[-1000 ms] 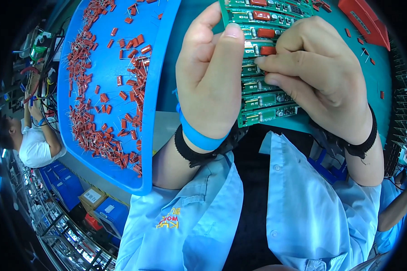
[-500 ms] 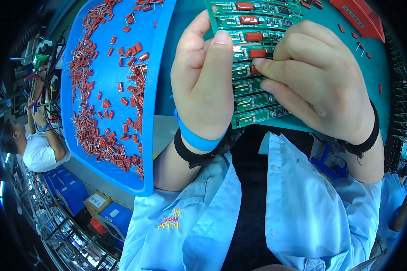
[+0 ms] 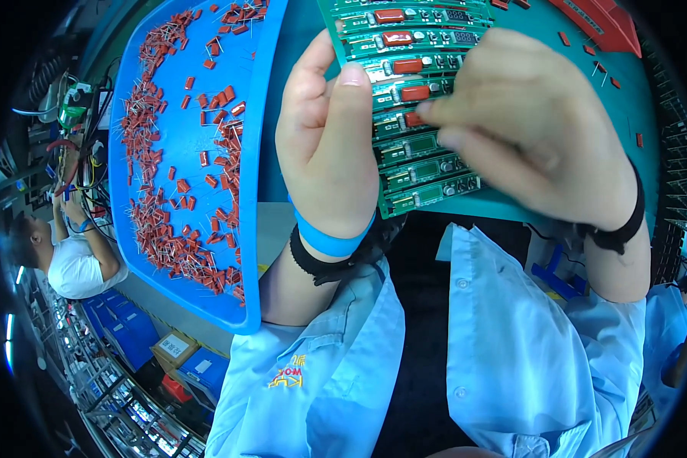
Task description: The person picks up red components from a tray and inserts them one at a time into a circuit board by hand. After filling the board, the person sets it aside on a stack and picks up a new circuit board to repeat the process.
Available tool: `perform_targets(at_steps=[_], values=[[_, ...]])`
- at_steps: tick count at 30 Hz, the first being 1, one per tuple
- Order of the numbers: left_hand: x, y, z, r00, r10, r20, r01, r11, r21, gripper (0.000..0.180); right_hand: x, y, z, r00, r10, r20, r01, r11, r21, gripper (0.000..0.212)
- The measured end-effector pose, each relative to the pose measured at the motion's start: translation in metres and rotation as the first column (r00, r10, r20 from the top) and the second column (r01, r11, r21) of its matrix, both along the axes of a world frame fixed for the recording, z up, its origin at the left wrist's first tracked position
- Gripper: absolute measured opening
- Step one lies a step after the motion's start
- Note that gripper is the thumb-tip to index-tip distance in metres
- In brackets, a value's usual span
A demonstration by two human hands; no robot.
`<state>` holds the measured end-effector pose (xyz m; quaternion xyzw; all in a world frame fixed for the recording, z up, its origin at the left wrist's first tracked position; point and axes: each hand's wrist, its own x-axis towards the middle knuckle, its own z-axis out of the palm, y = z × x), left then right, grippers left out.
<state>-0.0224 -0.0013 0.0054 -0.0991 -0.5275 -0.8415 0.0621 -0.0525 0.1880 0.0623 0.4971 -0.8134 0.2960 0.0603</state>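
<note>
My left hand (image 3: 330,145) grips a green circuit board panel (image 3: 397,156) by its left side, thumb on top. The panel is made up of several narrow strips side by side, tilted above the work surface. Red box-shaped capacitors (image 3: 408,66) sit on the upper strips, one per strip; the strips nearest me have none. Smeared by motion, my right hand (image 3: 538,133) hovers over the panel's right part. Its fingertips are beside the lowest red capacitor (image 3: 414,119), and whether they touch it or hold anything is unclear.
A blue tray (image 3: 249,183) of loose red capacitors stands at the left. On the green mat (image 3: 622,126) lie a few more capacitors, by a red bin (image 3: 599,27). Rows of boards (image 3: 675,164) line the right edge. Another person (image 3: 80,263) works at far left.
The panel and my left hand have shifted slightly left. My right hand has moved a little left too, its fingers now blurred near the lowest capacitor, which is more exposed.
</note>
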Motion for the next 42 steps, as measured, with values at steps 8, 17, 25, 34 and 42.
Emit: perform_targets(at_steps=[8, 17, 25, 34, 42], values=[[0.0, -0.004, -0.002, 0.999, 0.029, -0.036, -0.027, 0.999, 0.037, 0.041, -0.005, 0.044, -0.005, 0.982, -0.189, 0.016, 0.186, 0.976, 0.114, 0.028], [0.002, 0.0, 0.001, 0.998, 0.064, 0.015, -0.064, 0.998, 0.019, 0.042, -0.005, 0.082, -0.009, 0.876, -0.483, -0.002, 0.468, 0.848, 0.25, 0.032], [0.002, -0.002, -0.001, 0.997, 0.073, -0.016, -0.073, 0.997, -0.004, 0.041, -0.013, 0.07, -0.029, 0.724, -0.621, 0.3, 0.585, 0.783, 0.21, 0.026], [0.003, -0.002, -0.002, 0.999, 0.027, -0.027, -0.028, 1.0, -0.003, 0.042, -0.01, 0.051, -0.01, 0.434, -0.662, 0.611, 0.82, 0.571, 0.037, 0.018], [0.004, -0.001, -0.001, 1.0, -0.006, -0.011, 0.006, 1.0, 0.017, 0.042, -0.018, 0.066, -0.029, 0.815, -0.579, 0.005, 0.57, 0.801, -0.185, 0.025]])
